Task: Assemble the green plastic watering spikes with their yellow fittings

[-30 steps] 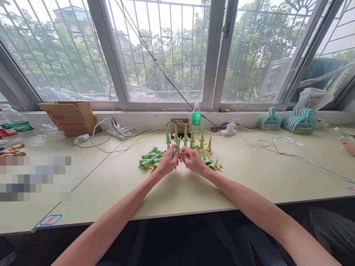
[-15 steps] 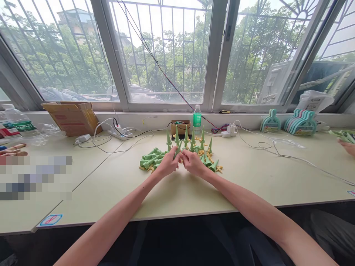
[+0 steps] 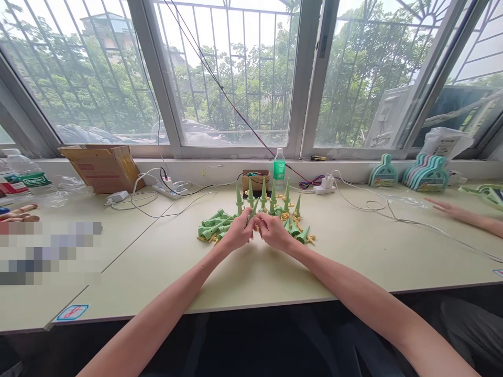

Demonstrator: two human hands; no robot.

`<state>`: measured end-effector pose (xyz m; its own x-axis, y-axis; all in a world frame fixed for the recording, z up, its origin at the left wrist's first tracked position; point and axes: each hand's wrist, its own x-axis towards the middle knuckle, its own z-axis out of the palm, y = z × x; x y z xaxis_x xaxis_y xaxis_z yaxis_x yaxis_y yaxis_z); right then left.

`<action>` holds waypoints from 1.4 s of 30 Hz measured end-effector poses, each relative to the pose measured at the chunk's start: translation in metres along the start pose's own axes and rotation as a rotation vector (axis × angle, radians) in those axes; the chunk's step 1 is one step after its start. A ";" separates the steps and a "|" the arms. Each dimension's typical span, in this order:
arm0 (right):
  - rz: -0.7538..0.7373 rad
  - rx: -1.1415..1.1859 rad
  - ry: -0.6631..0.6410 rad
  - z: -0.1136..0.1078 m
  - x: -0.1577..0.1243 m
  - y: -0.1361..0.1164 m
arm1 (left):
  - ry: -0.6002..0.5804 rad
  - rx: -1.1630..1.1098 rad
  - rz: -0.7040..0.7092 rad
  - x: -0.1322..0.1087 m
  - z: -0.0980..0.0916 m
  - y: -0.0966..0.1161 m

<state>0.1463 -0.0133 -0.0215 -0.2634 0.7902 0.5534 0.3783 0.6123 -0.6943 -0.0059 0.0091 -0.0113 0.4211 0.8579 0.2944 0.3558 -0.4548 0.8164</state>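
Observation:
My left hand (image 3: 238, 230) is closed around a green plastic watering spike (image 3: 254, 207), its pointed tip slanting up. Against its lower end, my right hand (image 3: 272, 229) pinches with thumb and fingers; what lies between them is mostly hidden. Behind my hands several assembled green spikes (image 3: 274, 199) stand point up in a row. To the left lies a pile of green tubular pieces (image 3: 214, 224). Small yellow valve-like parts (image 3: 310, 239) are scattered on the right beside loose green cones (image 3: 303, 235).
A small cardboard box (image 3: 249, 181) and a bottle (image 3: 279, 168) stand behind the spikes. White cables (image 3: 377, 207) cross the table (image 3: 353, 251) at right. Another person's hand (image 3: 451, 210) reaches in near green hangers (image 3: 489, 195). A carton (image 3: 102, 168) stands at back left.
At the far right, the other person's hand has come further in over the table, apart from the green hangers. My own hands and the spike look nearly unchanged.

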 end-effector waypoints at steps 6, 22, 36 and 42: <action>-0.005 0.005 -0.003 0.000 0.000 0.001 | 0.000 -0.009 0.013 0.000 0.001 0.000; -0.030 -0.006 0.007 0.001 0.001 0.003 | -0.003 0.030 0.004 -0.001 0.000 0.004; -0.014 -0.292 -0.125 -0.004 0.008 0.025 | -0.044 0.223 0.003 0.000 -0.002 -0.006; -0.076 -0.180 -0.111 -0.004 0.009 0.026 | -0.014 0.308 0.073 0.001 -0.001 -0.010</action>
<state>0.1574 0.0100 -0.0329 -0.3897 0.7458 0.5403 0.5032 0.6638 -0.5534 -0.0096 0.0150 -0.0191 0.4651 0.8180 0.3384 0.5594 -0.5679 0.6038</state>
